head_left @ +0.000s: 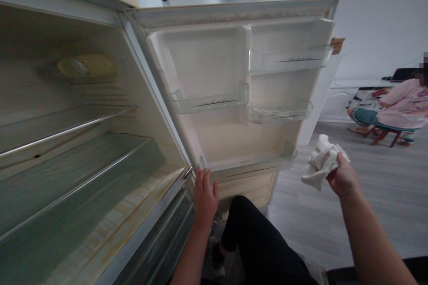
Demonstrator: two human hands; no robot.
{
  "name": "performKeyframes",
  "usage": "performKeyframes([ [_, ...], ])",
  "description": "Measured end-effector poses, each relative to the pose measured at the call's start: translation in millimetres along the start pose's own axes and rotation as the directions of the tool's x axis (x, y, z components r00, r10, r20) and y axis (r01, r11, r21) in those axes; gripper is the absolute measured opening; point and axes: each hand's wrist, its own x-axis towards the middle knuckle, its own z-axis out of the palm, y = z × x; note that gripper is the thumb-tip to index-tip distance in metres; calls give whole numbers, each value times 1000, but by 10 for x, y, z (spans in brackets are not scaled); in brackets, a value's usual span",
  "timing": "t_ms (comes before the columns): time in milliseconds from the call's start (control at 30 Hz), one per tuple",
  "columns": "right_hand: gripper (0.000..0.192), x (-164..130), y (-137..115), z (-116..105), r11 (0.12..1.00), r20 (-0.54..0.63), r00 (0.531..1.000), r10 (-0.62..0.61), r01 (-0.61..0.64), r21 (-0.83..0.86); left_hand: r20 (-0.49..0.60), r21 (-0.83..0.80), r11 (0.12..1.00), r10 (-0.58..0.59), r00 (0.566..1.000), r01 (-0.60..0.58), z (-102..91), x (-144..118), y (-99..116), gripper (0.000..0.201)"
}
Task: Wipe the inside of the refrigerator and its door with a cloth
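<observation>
A crumpled white cloth or tissue (321, 160) is gripped in my right hand (344, 178), held out over the floor to the right of the fridge door. My left hand (205, 193) is at the lower hinge-side corner of the open fridge door (220, 138), near the bottom door shelf (250, 169). Its fingers are stretched out with nothing in them; whether they touch the shelf I cannot tell. To the left, the fridge compartment (160, 160) stands open, with yellowish stains along its lower front ledge (110, 227).
Clear plastic shelves (210, 102) line the door's inside. Glass shelves (83, 173) with metal front edges cross the compartment. Below is a second open compartment (160, 240). My bent knee (244, 213) is under the door. A person (401, 102) sits on a stool at the far right.
</observation>
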Motion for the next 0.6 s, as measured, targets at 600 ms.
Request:
performKeyframes([
  [600,66,-457,292,508,365,491,793,-362,605,-708,30,-35,999,3,1000,-2,-22,-2,-22,47],
])
